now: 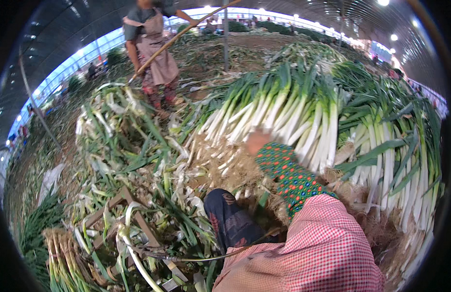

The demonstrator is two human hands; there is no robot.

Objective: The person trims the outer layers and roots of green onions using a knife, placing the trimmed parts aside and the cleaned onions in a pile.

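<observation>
My right hand (257, 141), blurred, reaches out from a green dotted sleeve (284, 171) to the white stalks of a row of leeks or large green onions (273, 106). Whether its fingers hold a stalk cannot be told. The stalks lie side by side, green leaves pointing away and roots towards me. Smaller rooted stalks (220, 160) lie just left of the hand. My left hand is out of view. Before me are my dark-clothed knee (225, 215), a red-and-white checked cloth (320, 248) over my body, and a thin metal rod or cable (211, 258).
A wooden frame (141, 219) stands among leaf trimmings at lower left, near a bundle of onions (63, 255). Another large leek pile (390, 157) lies at right. Beyond a heap of trimmings (119, 120), a person (154, 47) holds a long wooden pole (181, 33). A post (226, 40) rises behind.
</observation>
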